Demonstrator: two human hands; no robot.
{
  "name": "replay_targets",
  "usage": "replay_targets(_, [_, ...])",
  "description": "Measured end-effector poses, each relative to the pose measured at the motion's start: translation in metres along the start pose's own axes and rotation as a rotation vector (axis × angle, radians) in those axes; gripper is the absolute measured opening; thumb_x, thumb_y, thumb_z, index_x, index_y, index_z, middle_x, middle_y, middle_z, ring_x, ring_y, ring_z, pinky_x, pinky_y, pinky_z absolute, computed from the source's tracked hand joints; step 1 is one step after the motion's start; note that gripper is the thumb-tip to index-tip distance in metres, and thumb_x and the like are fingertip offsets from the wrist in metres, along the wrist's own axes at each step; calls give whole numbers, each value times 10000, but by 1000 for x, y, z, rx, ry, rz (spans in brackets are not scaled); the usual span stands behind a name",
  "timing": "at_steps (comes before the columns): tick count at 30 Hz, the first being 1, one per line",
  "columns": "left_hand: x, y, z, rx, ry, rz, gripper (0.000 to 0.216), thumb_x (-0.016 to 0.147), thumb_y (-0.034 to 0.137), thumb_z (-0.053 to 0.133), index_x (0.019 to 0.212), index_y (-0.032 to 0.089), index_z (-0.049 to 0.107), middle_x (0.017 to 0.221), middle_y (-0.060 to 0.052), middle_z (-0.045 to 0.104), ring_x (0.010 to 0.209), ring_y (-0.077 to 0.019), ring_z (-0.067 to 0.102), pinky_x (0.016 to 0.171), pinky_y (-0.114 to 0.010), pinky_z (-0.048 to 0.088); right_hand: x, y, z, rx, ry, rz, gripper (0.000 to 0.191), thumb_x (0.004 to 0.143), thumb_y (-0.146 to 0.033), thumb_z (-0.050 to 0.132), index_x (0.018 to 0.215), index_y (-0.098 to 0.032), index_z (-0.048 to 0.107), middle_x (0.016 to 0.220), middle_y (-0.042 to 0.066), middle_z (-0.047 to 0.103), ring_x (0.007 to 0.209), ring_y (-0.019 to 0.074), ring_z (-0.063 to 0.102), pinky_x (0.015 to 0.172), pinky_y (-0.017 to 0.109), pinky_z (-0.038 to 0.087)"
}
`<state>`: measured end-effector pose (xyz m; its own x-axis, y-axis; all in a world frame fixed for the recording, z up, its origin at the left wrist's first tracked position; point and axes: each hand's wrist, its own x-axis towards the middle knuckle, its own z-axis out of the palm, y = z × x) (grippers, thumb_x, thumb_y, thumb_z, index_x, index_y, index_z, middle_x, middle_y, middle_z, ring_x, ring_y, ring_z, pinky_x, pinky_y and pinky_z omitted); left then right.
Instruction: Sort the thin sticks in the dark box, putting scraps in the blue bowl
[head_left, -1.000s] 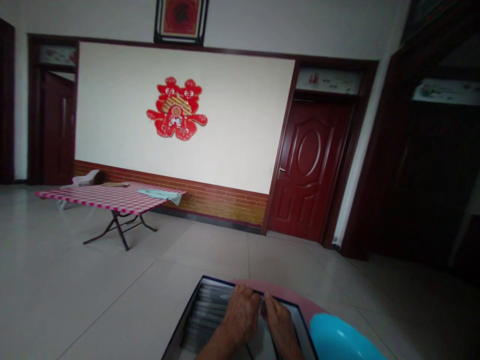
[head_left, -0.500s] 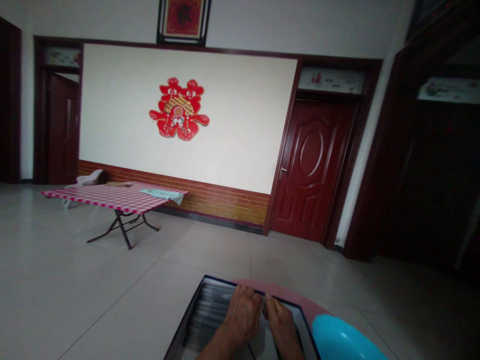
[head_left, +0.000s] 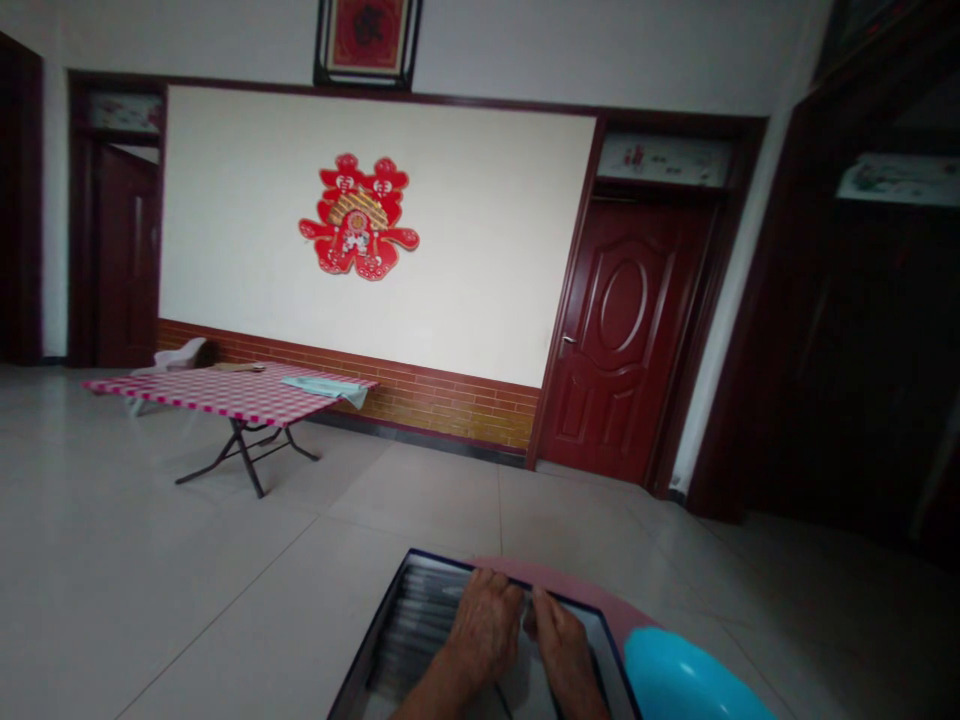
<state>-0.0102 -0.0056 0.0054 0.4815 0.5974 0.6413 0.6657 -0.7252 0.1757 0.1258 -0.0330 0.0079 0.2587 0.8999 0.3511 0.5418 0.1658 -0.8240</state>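
A shallow box point(head_left: 373, 628) with a dark blue edge and a pale inside lies low in front of me. Dark slender sticks point(head_left: 411, 622), their kind too blurred to name, lie in a row along its left side. My left hand point(head_left: 484, 625) is over the middle of the box, its fingers curled closed. Close beside it, my right hand point(head_left: 561, 640) pinches with thumb and fingers. Whatever sits between the fingertips of both hands is too small and hidden to make out. Thin dark lines show on the pale inside below the hands.
The box is on a pink round surface point(head_left: 626, 612). A bright blue basin point(head_left: 694, 680) stands right of it. Farther off, a folding table point(head_left: 225, 398) with a red-checked cover bears a pale green cloth point(head_left: 326, 388). A dark red door point(head_left: 619, 340) is at the back right.
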Motion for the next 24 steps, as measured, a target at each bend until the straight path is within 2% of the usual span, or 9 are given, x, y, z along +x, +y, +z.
replay_targets(4, [1,1,-4,-21,-25,-18,177,868,147,467,904,185,637,951,-83,650,931,-243,575,852,-394,436,-1,-1,-1,25,2,-26,555,785,-710,365,695,-235,638,719,99,720,700,247,650,648,325,487])
replay_targets(9, [0,1,-6,-42,-23,-10,204,880,155,464,970,189,644,979,-85,648,965,-242,571,875,-396,433,-3,-6,-1,56,5,-2,545,750,-725,399,575,-240,577,579,56,638,584,227,583,593,332,442])
replay_targets(12, [1,3,-10,-38,-16,-1,185,885,171,470,906,194,653,934,-81,652,930,-244,579,854,-401,443,-3,-9,-1,132,-11,35,543,730,-730,419,519,-244,533,518,29,578,543,213,547,563,326,416])
replay_targets(14, [3,4,-15,-48,21,20,188,887,177,473,924,202,656,933,-77,653,908,-242,579,837,-403,452,-2,-8,-2,171,-2,53,535,727,-719,441,516,-239,545,518,24,574,548,210,546,569,324,415])
replay_targets(17, [6,6,-21,-67,154,58,261,894,184,467,1107,186,618,1032,-100,644,946,-245,572,845,-406,463,0,-2,-4,246,63,114,512,710,-706,494,544,-230,587,556,34,613,581,217,569,590,325,432])
replay_targets(18, [6,6,-21,-70,197,51,262,903,194,458,1115,176,611,1031,-106,643,945,-242,576,841,-398,470,2,0,-5,294,90,149,505,701,-706,510,560,-229,598,574,38,629,595,221,581,599,327,442])
replay_targets(21, [6,4,-16,-126,235,-67,226,932,249,429,933,190,647,884,-85,663,867,-225,614,782,-346,489,5,5,-4,487,142,259,494,672,-708,556,635,-220,620,630,39,661,625,218,609,614,323,465])
replay_targets(24, [5,0,-11,-227,218,-224,276,946,298,402,873,201,651,830,-74,690,810,-214,658,727,-311,494,5,5,1,625,82,316,513,630,-707,614,706,-200,628,669,35,663,615,195,606,590,304,457])
